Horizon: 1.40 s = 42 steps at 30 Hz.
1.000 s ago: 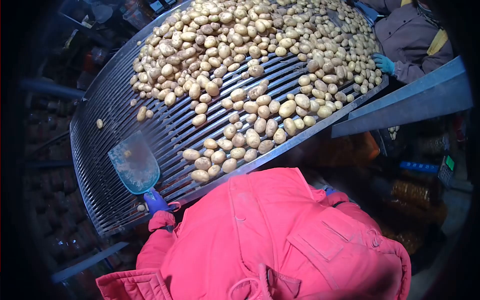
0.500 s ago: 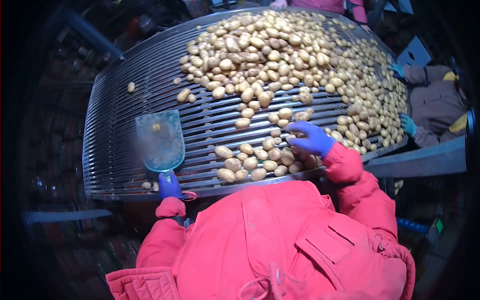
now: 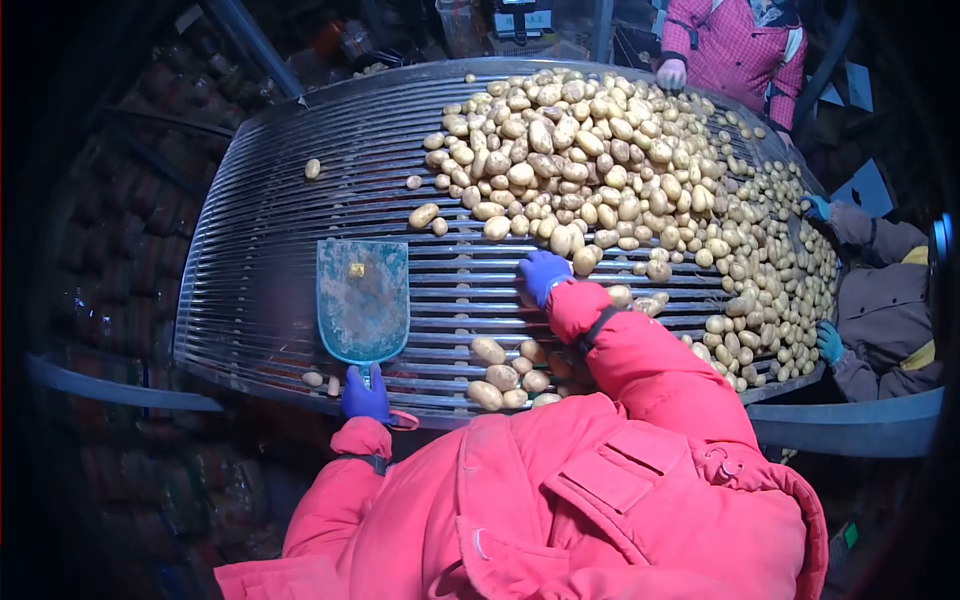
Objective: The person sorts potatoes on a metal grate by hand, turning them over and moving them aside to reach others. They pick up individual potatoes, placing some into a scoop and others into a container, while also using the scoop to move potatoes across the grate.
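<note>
My left hand point(image 3: 367, 394), in a blue glove, is closed around the handle of a teal scoop point(image 3: 363, 300). The scoop lies on the slatted metal table, its wide mouth facing away from me and a small yellow mark on its dusty pan. My right hand point(image 3: 544, 277), also gloved in blue, reaches over the slats to the near edge of the big potato pile point(image 3: 590, 160). Its fingers point left and look slightly bent and apart, with no potato visible in them; the palm side is hidden. Several loose potatoes point(image 3: 502, 377) lie near my body, partly covered by my right sleeve.
The slatted table point(image 3: 270, 230) has a metal rim. Smaller potatoes point(image 3: 770, 290) spread along its right side. One person point(image 3: 735, 50) in a red checked jacket stands at the far side; another point(image 3: 885, 300) in brown, with teal gloves, works at the right edge.
My right hand has moved left and away from me, from the near potatoes to the pile's edge. The left hand still grips the scoop. The view has shifted.
</note>
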Motion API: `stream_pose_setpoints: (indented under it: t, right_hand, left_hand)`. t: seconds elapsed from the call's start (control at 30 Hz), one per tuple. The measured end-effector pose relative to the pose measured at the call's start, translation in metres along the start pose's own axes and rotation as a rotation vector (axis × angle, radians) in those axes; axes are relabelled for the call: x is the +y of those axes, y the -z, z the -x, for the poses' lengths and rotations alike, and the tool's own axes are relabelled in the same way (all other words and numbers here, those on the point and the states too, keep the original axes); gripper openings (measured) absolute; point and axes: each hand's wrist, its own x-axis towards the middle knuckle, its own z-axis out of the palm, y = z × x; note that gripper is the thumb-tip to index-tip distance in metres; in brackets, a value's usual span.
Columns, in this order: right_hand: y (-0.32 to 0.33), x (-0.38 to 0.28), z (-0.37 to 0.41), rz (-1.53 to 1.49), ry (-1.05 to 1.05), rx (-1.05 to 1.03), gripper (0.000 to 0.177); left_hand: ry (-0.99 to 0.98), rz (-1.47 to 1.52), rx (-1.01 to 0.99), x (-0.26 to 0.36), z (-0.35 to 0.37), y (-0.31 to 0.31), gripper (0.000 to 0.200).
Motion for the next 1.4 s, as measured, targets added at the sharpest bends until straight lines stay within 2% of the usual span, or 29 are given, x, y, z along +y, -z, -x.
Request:
stream_pose_setpoints:
  t: [0.1,0.2,0.3,0.4,0.43,0.47,0.5,0.53,0.57,0.63,0.73,0.83,0.87,0.97,1.1,1.13,1.23,1.27,1.3,1.4]
  right_hand:
    - [0.016,0.02,0.02,0.017,-0.093,-0.063,0.027]
    - [0.016,0.054,0.061,-0.041,-0.024,0.048,0.027]
    - [0.07,0.077,0.091,-0.134,-0.093,-0.259,0.028]
    - [0.12,0.102,0.088,-0.092,-0.188,-0.466,0.03]
    - [0.117,0.115,0.082,-0.148,-0.236,-0.329,0.037]
    - [0.102,0.132,0.072,-0.213,-0.258,-0.049,0.043]
    - [0.106,0.133,0.06,-0.181,-0.292,0.073,0.048]
    - [0.085,0.151,0.038,-0.113,-0.219,0.243,0.038]
    - [0.075,0.159,0.016,-0.079,-0.144,0.391,0.038]
    - [0.06,0.167,-0.019,-0.018,-0.068,0.522,0.036]
    - [0.065,0.16,-0.051,0.138,-0.2,0.169,0.034]
    - [0.066,0.149,-0.061,0.237,-0.3,0.156,0.031]
    - [0.075,0.147,-0.063,0.255,-0.327,0.08,0.033]
    - [0.084,0.171,-0.08,0.258,-0.192,-0.159,0.034]
    - [0.071,0.162,-0.055,0.311,-0.233,0.128,0.038]
    - [0.05,0.182,-0.068,0.327,-0.132,0.032,0.04]
    - [0.06,0.17,-0.059,0.164,-0.035,0.025,0.044]
    - [0.056,0.163,-0.054,0.085,-0.118,0.141,0.048]
    - [0.06,0.156,-0.051,0.055,-0.182,0.121,0.051]
    - [0.067,0.148,-0.046,0.018,-0.176,0.115,0.056]
  left_hand:
    - [-0.002,0.033,-0.017,-0.002,0.0,0.0,0.043]
    - [0.019,0.053,-0.056,0.002,0.002,0.004,0.043]
    - [0.036,0.05,-0.074,0.013,0.0,0.009,0.043]
    - [0.063,0.004,-0.102,0.014,0.0,0.01,0.043]
    - [0.06,0.011,-0.089,0.014,0.0,0.009,0.043]
    - [0.058,0.02,-0.074,0.013,0.001,0.007,0.043]
    - [0.058,0.027,-0.057,0.012,0.001,0.005,0.043]
    - [0.061,0.016,-0.068,0.011,0.0,0.004,0.043]
    - [0.066,0.004,-0.077,0.01,0.0,0.004,0.043]
    - [0.069,-0.016,-0.08,0.01,0.0,0.006,0.043]
    - [0.052,-0.037,-0.068,0.011,0.0,0.008,0.044]
    - [0.016,-0.021,-0.05,0.003,-0.001,0.003,0.043]
    - [0.015,0.001,-0.048,-0.002,-0.001,0.0,0.043]
    - [0.038,0.034,-0.062,0.003,0.001,0.001,0.042]
    - [0.05,0.005,-0.056,0.001,0.0,0.0,0.042]
    - [0.055,-0.007,-0.049,0.001,0.0,0.0,0.042]
    - [0.071,-0.027,-0.071,0.005,0.0,0.003,0.042]
    - [0.067,-0.025,-0.071,0.005,0.001,0.003,0.042]
    - [0.049,-0.005,-0.048,0.0,0.001,-0.001,0.042]
    - [0.047,-0.023,-0.041,-0.003,0.0,-0.004,0.042]
